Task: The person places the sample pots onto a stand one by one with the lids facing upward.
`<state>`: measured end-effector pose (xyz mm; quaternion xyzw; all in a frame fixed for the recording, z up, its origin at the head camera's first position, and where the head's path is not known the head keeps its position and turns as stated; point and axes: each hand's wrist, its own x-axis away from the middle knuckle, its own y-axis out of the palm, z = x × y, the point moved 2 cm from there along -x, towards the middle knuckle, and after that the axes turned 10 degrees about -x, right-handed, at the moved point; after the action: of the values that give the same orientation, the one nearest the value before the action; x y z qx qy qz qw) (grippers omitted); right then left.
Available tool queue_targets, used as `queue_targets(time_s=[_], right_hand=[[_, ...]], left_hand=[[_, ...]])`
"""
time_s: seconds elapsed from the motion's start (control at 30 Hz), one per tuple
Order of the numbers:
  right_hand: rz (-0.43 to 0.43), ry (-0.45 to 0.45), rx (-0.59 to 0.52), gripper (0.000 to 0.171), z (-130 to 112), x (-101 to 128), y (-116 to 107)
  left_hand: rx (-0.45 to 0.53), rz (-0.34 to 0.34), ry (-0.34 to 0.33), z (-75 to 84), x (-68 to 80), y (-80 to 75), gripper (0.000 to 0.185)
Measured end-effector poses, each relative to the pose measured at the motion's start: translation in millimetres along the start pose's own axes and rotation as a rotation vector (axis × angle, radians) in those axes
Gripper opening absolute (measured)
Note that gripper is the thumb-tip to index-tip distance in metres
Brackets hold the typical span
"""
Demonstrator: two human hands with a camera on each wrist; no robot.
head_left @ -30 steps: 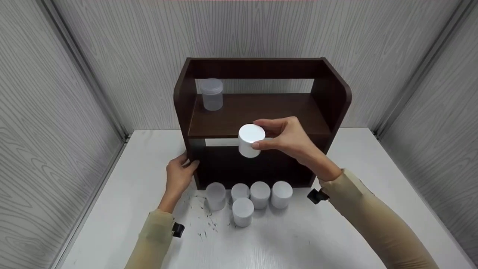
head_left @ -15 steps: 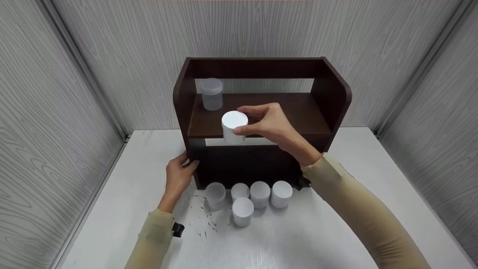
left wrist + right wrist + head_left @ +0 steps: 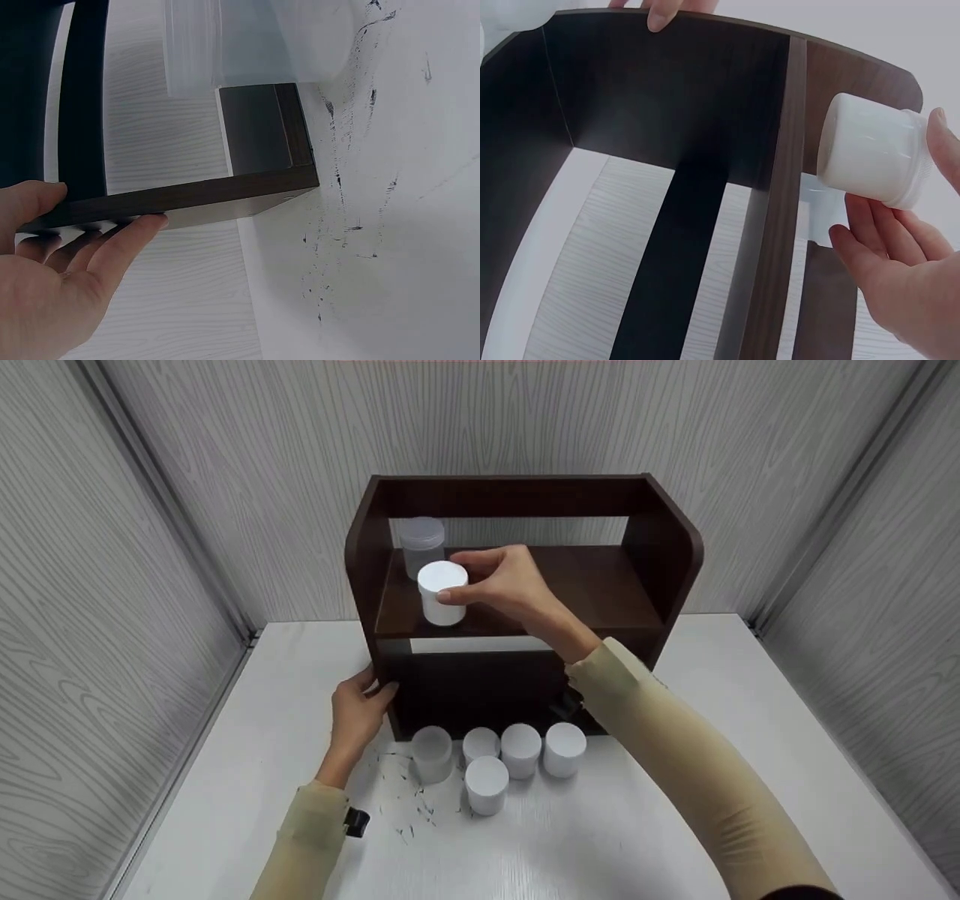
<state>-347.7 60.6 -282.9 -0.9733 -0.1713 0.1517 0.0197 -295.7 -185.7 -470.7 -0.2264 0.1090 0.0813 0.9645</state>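
Between the thumb and fingers of my right hand (image 3: 504, 582) is a white lidded jar (image 3: 443, 598), held upright at the left front of the upper shelf (image 3: 555, 592). Whether its base touches the board I cannot tell. Behind it stands a translucent jar (image 3: 422, 540), partly covered by the white one. My left hand (image 3: 358, 718) grips the left side panel of the dark brown shelf unit (image 3: 364, 577) low down. In the left wrist view, thumb and fingers (image 3: 124, 251) lie on opposite faces of that panel (image 3: 202, 196).
In front of the unit, a translucent jar (image 3: 432, 754) and several white jars (image 3: 487, 786) stand on the white table (image 3: 637, 825). Dark marks (image 3: 424, 810) streak the tabletop. Grey wood-grain walls (image 3: 525, 420) enclose the back and sides.
My right hand has carried the white jar left and up, from in front of the unit to the upper shelf's left front. The left hand keeps its grip on the panel.
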Motion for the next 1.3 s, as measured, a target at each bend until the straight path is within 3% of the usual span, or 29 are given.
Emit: queue_targets(time_s=[0.6,1.3], right_hand=[[0.033,0.046,0.045,0.06,19.7,-30.1,14.3],[0.049,0.049,0.051,0.06,21.8,-39.9,22.9]], left_hand=[[-0.032,0.025,0.0,-0.1,-0.6,-0.6,0.051],[-0.029,0.019,-0.014,1.2,-1.7,-0.7,0.052]])
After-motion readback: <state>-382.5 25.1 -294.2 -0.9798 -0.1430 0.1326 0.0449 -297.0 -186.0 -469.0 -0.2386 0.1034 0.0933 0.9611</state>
